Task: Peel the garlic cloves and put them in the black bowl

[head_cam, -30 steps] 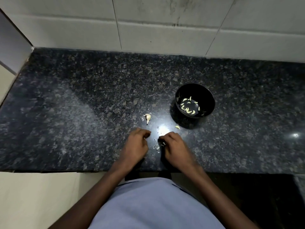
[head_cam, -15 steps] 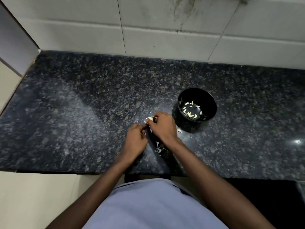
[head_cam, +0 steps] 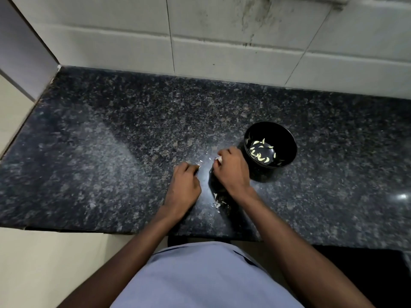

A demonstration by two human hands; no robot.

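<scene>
My right hand (head_cam: pixel 232 172) pinches a small garlic piece (head_cam: pixel 219 159) at its fingertips, just left of the black bowl (head_cam: pixel 291 142). The bowl stands on the dark granite counter (head_cam: pixel 111 152) and holds several peeled cloves (head_cam: pixel 261 153). My left hand (head_cam: pixel 184 188) lies a little to the left of my right hand, apart from it, with its fingers curled. A tiny white bit of garlic skin (head_cam: pixel 198 167) shows at its fingertips.
Scraps of garlic skin (head_cam: pixel 216 203) lie on the counter between my wrists, and one fleck (head_cam: pixel 201 161) lies between my hands. A white tiled wall (head_cam: pixel 222 41) backs the counter. The counter's front edge (head_cam: pixel 89 228) runs just before my body.
My right hand reached up and left to the garlic piece on the counter and took it. Both hands met at it half a second ago; now they have drawn apart.
</scene>
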